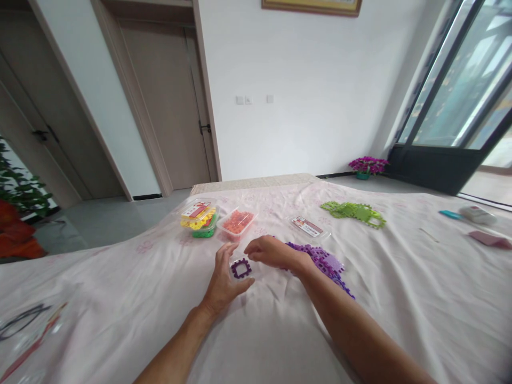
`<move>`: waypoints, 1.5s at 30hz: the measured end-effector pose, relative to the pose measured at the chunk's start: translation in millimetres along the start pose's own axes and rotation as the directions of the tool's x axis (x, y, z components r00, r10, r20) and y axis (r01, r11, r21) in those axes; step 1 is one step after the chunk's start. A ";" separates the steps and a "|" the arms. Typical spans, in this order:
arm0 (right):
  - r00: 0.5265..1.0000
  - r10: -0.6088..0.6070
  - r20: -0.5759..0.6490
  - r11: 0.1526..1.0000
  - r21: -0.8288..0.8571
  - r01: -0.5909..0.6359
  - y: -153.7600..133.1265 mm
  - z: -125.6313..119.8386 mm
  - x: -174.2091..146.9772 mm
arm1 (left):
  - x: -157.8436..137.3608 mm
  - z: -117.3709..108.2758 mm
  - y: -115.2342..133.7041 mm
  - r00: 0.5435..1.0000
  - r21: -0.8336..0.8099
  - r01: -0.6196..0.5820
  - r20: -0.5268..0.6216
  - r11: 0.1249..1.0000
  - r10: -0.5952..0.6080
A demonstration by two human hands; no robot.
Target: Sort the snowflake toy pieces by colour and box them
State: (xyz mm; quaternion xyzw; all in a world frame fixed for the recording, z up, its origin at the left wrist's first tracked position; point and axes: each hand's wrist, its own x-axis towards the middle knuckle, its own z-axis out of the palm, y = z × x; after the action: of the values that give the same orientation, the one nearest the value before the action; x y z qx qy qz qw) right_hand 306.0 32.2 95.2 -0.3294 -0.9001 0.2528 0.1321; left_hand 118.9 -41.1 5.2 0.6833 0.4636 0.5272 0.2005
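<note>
A small clear plastic box (253, 266) with a dark purple square frame piece (241, 269) in it sits on the cloth. My left hand (224, 276) curves round its left side, thumb at the near edge and fingers at the far edge. Over the box's right side is my right hand (267, 250), fingers bent together and pointing down. Anything between those fingertips is too small or hidden to make out. Purple notched pieces (320, 258) lie in a pile beside my right wrist, which covers part of them.
Beyond my hands stand a box of orange pieces (238, 221) and a lidded box of yellow and green pieces (199, 220). A labelled clear lid (308, 226) lies to their right. Farther right are green pieces (354, 212), a pink object (490, 239) and a white object (478, 214).
</note>
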 end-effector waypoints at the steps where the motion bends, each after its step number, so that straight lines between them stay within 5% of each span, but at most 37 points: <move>1: 0.996 0.032 -0.083 0.999 -0.004 -0.033 4.3 -6.6 -2.2 | -0.3 -0.4 0.0 1.000 0.005 0.009 -0.002 1.000 -0.009; 5: 0.912 0.190 -0.363 0.960 -0.126 -0.250 30.2 -36.8 -15.7 | -1.3 -5.8 -3.0 0.999 0.066 0.030 -0.026 0.997 -0.028; 9: 0.890 0.356 -0.284 0.871 -0.243 -0.426 59.2 -51.9 -30.6 | -0.1 -14.0 -9.5 0.997 0.093 0.047 -0.067 0.995 -0.041; 13: 0.927 0.362 -0.095 0.875 -0.308 -0.373 70.4 -47.9 -36.4 | 1.1 -17.3 -14.6 0.997 0.121 0.053 -0.065 0.991 -0.045; 19: 0.925 0.379 -0.010 0.842 -0.411 -0.349 58.1 -41.8 -35.4 | 0.0 -17.1 -15.8 0.997 0.120 0.057 -0.055 0.991 -0.051; 25: 0.936 0.311 -0.165 0.871 -0.344 -0.350 53.7 -51.8 -37.6 | 0.5 -17.3 -14.9 0.998 0.083 0.057 -0.021 0.995 -0.055; 29: 0.942 0.166 -0.290 0.950 -0.211 -0.232 40.4 -54.5 -31.7 | 1.3 -17.0 -14.6 0.999 0.099 0.046 -0.007 0.994 -0.046; 35: 0.979 -0.012 -0.202 0.984 -0.174 -0.024 20.9 -32.0 -16.2 | 1.4 -16.7 -12.3 0.999 0.121 0.045 0.011 0.992 -0.047; 40: 0.989 -0.028 -0.144 0.988 -0.157 0.005 23.1 -20.5 -10.3 | 0.8 -16.5 -12.2 0.998 0.096 0.063 0.009 0.993 -0.064; 45: 0.948 0.095 -0.304 0.992 -0.053 -0.116 39.4 -28.9 -13.7 | 0.5 -16.5 -10.5 0.998 0.100 0.057 0.014 0.993 -0.059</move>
State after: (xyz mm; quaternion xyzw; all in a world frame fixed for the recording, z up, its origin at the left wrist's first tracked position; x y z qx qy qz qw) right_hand 348.7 59.6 97.1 -0.4162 -0.8589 0.1746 0.2421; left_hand 99.6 -39.1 3.4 0.6833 0.5072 0.4914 0.1854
